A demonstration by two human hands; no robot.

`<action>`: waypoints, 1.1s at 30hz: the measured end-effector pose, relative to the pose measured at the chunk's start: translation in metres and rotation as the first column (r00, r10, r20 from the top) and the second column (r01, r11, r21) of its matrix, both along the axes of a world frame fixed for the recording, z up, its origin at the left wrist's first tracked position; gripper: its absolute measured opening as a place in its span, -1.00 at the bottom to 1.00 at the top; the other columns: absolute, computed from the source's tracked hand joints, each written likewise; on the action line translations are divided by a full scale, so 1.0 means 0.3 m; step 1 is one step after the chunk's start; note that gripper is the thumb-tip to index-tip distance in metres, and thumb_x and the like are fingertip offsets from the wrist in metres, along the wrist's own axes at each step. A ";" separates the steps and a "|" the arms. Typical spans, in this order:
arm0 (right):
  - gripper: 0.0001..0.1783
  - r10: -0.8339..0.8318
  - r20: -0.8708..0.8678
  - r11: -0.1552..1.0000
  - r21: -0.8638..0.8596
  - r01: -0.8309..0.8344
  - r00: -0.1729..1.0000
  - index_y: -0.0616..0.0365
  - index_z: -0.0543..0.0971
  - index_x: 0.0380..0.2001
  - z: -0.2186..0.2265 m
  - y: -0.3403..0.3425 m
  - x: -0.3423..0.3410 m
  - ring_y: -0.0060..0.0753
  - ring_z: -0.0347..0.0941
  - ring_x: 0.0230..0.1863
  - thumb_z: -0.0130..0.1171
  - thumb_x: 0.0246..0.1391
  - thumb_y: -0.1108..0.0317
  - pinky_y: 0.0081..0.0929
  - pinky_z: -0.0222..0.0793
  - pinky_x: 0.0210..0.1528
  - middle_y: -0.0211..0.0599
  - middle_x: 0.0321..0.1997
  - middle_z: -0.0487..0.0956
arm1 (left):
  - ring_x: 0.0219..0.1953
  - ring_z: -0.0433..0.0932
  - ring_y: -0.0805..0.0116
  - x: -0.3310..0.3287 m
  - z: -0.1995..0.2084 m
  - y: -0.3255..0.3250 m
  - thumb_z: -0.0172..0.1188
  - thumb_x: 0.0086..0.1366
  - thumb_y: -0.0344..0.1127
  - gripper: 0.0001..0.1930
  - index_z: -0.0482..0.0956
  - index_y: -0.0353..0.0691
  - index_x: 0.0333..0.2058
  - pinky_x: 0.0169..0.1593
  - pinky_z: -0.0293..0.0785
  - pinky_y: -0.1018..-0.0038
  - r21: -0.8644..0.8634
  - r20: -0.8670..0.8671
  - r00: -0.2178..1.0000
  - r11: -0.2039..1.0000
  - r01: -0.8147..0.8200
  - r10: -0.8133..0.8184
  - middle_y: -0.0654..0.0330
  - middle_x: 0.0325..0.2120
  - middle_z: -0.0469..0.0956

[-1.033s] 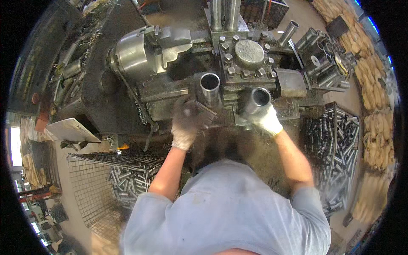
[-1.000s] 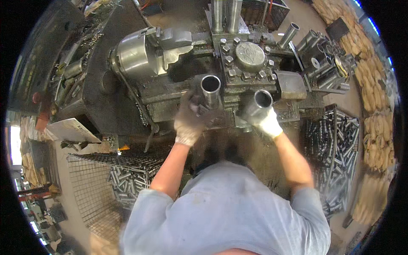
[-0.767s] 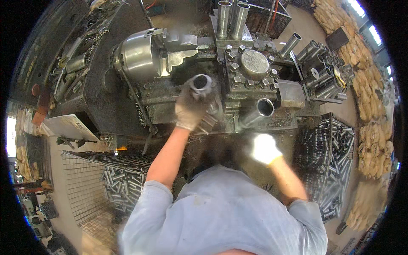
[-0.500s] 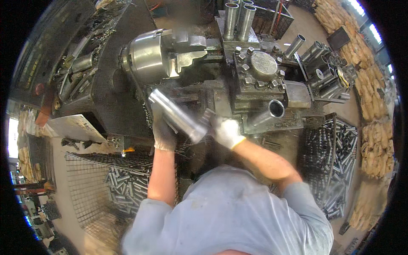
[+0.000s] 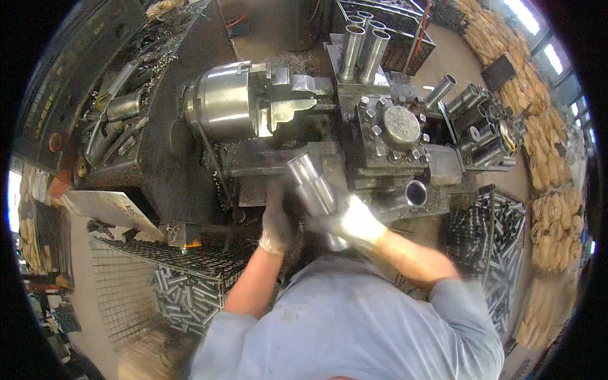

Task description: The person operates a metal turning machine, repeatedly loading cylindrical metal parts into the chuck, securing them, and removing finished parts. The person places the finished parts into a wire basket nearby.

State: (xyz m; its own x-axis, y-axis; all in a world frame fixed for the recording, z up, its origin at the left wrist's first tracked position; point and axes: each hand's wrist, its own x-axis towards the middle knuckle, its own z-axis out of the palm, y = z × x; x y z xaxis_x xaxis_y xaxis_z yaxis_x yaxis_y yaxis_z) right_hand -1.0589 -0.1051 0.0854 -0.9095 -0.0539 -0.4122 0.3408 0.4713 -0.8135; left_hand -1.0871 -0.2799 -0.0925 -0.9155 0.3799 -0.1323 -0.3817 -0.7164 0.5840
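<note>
A shiny metal tube (image 5: pixel 311 183) hangs tilted between my gloved hands, in front of the lathe. Wrapped around its lower part is my right hand (image 5: pixel 356 223), in a white glove; the tube's lower end shows below the fingers. Close beside the tube on its left is my left hand (image 5: pixel 276 220), its glove dark over the fingers and pale at the wrist. Those fingers are smeared by motion, and whether they touch the tube cannot be seen. Beyond the hands sits the lathe chuck (image 5: pixel 225 101) with stepped jaws (image 5: pixel 291 111), no tube between them.
The tool post (image 5: pixel 401 126) stands right of the chuck, with several upright tubes (image 5: pixel 373 57) behind it. Another tube (image 5: pixel 415 194) lies near my right hand. More tubes (image 5: pixel 484 136) stand on a rack at right. Wire baskets (image 5: pixel 126 285) of metal pieces flank me.
The tube has moved right and turned steeper. My right hand has closed around its lower part, while my left hand has shifted right from its earlier place under the tube.
</note>
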 end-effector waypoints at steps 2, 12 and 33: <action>-0.02 0.207 -0.115 0.977 -0.019 -0.211 0.971 0.23 0.48 0.28 0.143 0.070 0.004 -0.06 0.68 0.06 0.63 -0.23 0.07 -0.19 0.57 0.14 0.06 0.06 0.68 | 0.17 0.59 0.20 -0.181 -0.154 -0.012 -0.05 0.64 -0.04 -0.60 0.54 -0.05 0.26 0.21 0.58 0.17 0.040 0.244 0.954 0.985 0.170 -0.174 0.27 0.14 0.64; -0.27 0.824 -0.274 0.311 0.950 0.009 0.495 0.13 0.54 0.23 0.421 0.383 -0.683 0.13 0.73 -0.16 0.39 -0.12 0.36 -0.09 0.68 -0.12 0.04 -0.15 0.73 | 0.23 0.57 -0.19 -0.353 0.167 0.131 0.29 0.40 0.03 -0.43 0.53 -0.01 0.31 0.31 0.51 0.15 -0.982 0.001 0.916 -0.174 -0.075 -0.402 -0.10 0.17 0.63; -0.52 0.631 0.181 0.591 0.517 -0.619 0.754 0.21 0.75 -0.18 0.008 0.427 -1.065 -0.20 0.66 -0.41 0.48 -0.13 0.11 -0.16 0.58 -0.35 -0.19 -0.37 0.76 | -0.66 0.33 0.44 0.342 -0.079 -0.902 -0.02 0.54 0.24 -0.52 0.46 0.12 -0.50 -0.58 0.28 0.46 -0.314 0.457 0.429 0.592 -0.742 0.779 0.47 -0.68 0.42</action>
State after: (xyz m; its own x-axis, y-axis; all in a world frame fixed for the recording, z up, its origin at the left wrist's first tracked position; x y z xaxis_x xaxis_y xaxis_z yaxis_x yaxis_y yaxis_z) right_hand -1.3786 0.0231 0.0878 -0.7428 -0.3991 -0.5375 -0.2134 0.9021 -0.3749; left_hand -0.9846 -0.5504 -0.1163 -0.6063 -0.4614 -0.6477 0.0666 -0.8411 0.5368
